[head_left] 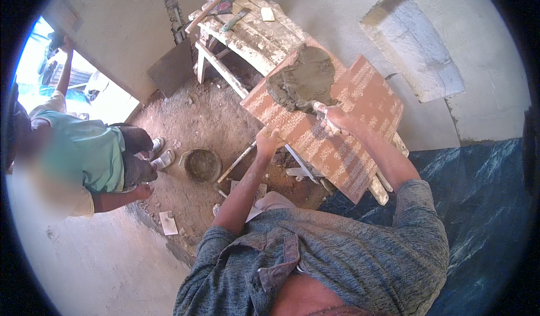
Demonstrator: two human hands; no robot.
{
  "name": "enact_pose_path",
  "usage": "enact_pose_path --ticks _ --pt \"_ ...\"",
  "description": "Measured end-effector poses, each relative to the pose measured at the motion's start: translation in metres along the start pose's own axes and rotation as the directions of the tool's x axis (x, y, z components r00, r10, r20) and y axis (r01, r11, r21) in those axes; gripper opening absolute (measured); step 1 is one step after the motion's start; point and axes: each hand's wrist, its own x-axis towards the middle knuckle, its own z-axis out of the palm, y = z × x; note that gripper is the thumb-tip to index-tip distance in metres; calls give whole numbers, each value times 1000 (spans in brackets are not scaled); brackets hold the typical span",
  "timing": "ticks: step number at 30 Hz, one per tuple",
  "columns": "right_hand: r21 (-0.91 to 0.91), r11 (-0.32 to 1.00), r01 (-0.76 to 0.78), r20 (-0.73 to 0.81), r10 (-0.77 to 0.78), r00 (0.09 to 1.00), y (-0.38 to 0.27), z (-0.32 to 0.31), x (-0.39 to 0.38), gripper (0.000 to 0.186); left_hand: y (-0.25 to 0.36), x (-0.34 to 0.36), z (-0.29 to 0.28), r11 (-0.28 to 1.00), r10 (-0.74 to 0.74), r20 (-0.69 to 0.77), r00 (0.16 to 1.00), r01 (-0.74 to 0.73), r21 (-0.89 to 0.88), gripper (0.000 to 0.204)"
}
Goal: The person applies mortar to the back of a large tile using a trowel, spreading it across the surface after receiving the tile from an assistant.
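Note:
A brown tile [264, 105], back side up, lies over another brown tile [376, 96] on a wooden support. A mound of grey wet mortar [298, 74] sits on the upper tile. My left hand [269, 138] grips the near left edge of this tile, fingers bent over it. My right hand [336, 120] is closed on a mortar-smeared tool [323, 113], apparently a trowel, at the near edge of the mound; its blade is hidden in or behind the mortar.
A wooden bench [270, 46] holds tools [236, 21]. A bucket [202, 164] stands on the dirt floor [169, 125]. A co-worker [101, 153] in green is at my left by a bright opening. Dark blue tiles [461, 203] lie to the right; a board [169, 68] leans on the wall.

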Motion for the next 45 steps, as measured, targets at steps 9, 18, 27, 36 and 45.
enact_pose_path --ticks 9,18,27,36,45 --pt "-479 853 208 52 -209 976 7 20 -5 46 37 -22 14 992 -77 48 996 81 -99 13" --pt "-901 363 237 -4 -555 832 3 24 -5 47 16 -11 5 999 -36 60 998 38 -27 19" --pt "-651 735 189 -94 -325 941 2 13 -13 49 40 -23 11 989 -61 86 994 73 -133 17" --pt "-808 461 367 34 -585 811 25 40 -6 47 26 -17 8 997 -29 158 987 41 -70 19" --pt "-950 280 139 -23 -504 863 -29 34 -23 51 27 -18 5 990 -47 129 991 64 -129 21"
